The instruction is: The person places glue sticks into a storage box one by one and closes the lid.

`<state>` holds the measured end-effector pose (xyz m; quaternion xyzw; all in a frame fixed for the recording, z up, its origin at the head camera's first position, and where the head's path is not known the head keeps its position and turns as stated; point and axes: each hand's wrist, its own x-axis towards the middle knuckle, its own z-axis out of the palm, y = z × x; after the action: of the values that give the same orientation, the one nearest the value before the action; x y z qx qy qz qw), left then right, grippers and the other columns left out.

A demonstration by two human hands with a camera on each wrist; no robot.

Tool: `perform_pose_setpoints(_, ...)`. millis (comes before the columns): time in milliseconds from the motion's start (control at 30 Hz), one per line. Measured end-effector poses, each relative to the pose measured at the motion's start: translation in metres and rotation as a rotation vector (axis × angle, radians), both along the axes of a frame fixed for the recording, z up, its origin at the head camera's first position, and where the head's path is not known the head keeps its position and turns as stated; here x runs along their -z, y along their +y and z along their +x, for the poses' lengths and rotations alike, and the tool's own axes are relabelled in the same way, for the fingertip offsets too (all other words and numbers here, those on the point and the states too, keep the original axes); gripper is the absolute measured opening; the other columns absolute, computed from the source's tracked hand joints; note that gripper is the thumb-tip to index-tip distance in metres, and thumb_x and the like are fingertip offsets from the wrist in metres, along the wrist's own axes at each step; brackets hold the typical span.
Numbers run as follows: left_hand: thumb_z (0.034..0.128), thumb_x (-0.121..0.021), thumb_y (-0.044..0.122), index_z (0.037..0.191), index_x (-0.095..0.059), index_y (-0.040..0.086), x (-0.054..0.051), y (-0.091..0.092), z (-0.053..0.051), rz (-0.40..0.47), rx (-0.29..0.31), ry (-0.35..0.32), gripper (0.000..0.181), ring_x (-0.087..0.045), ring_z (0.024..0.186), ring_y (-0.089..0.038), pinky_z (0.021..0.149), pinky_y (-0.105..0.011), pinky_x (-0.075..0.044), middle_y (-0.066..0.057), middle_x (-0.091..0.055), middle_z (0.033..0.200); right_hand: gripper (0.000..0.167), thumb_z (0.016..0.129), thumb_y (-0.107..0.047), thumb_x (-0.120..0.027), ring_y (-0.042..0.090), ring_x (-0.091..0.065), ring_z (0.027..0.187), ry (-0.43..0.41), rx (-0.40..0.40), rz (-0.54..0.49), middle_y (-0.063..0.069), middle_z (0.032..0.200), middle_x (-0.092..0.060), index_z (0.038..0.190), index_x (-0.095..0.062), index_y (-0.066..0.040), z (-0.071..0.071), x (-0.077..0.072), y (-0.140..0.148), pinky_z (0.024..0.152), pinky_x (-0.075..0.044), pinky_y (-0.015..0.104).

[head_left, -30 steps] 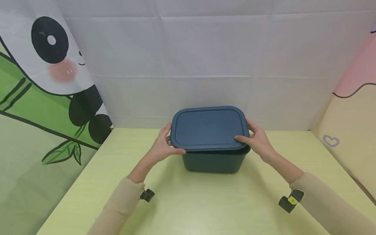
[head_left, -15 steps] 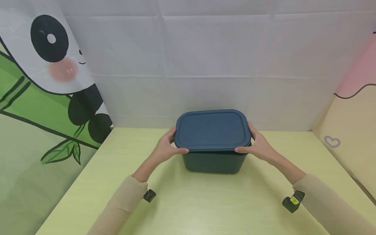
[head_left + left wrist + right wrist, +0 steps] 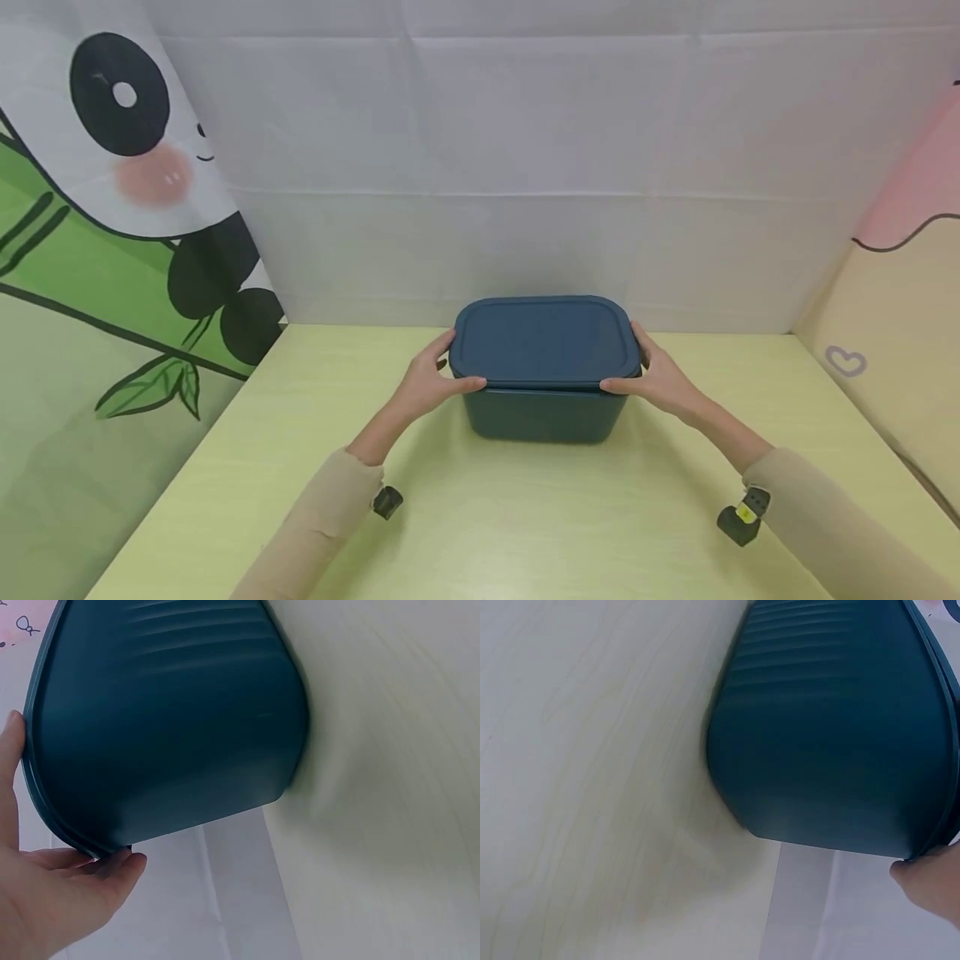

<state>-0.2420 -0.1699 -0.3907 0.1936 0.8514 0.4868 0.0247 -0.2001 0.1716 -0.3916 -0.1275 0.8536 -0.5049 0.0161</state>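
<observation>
A dark blue lid [image 3: 546, 340] lies over the top of a dark teal storage box [image 3: 546, 417], which stands on the table against the back wall. A thin gap shows below the lid's front edge. My left hand [image 3: 427, 385] holds the lid's left end, thumb at the front corner and fingers along the side. At the right end my right hand [image 3: 666, 379] grips it in the same way. In the left wrist view, fingertips [image 3: 129, 871] curl at the rim of the box [image 3: 172, 727]. Most of the right hand [image 3: 935, 881] is cut off in its wrist view.
The pale yellow table [image 3: 510, 517] extends in front of the box and to both sides. A white cloth wall [image 3: 525, 150] rises right behind it. Printed panels stand at left and right, one with a panda [image 3: 150, 125], one with a heart [image 3: 846, 361].
The lid has come down and slightly right, now lying flatter over the box. Both hands moved with it. My right thumb has shifted from the lid's top to its front edge.
</observation>
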Motion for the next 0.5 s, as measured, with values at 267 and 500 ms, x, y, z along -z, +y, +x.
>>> perform_pose_setpoints(267,0.0709,-0.076,0.038,0.145,-0.018,0.01,0.01,-0.005,0.003,0.038,-0.005,0.01,0.098,-0.033,0.129,-0.029,0.101,-0.043,-0.035,-0.009,-0.022,0.148,0.104,0.079,-0.024,-0.071,0.038,-0.01,0.136,0.026,0.007,-0.03,0.015,0.151,0.003,0.145,0.008,-0.013,0.006,0.007,-0.004,0.103,-0.023,0.056)
perform_pose_setpoints(500,0.0706,-0.076,0.038,0.145,-0.019,0.01,0.01,-0.007,0.01,0.024,-0.007,0.019,0.098,-0.037,0.127,-0.029,0.099,-0.042,-0.038,-0.011,-0.025,0.147,0.104,0.078,-0.022,-0.072,0.038,-0.01,0.136,0.049,0.016,-0.016,0.015,0.151,0.001,0.146,0.006,-0.013,0.013,0.01,-0.008,0.104,-0.021,0.056)
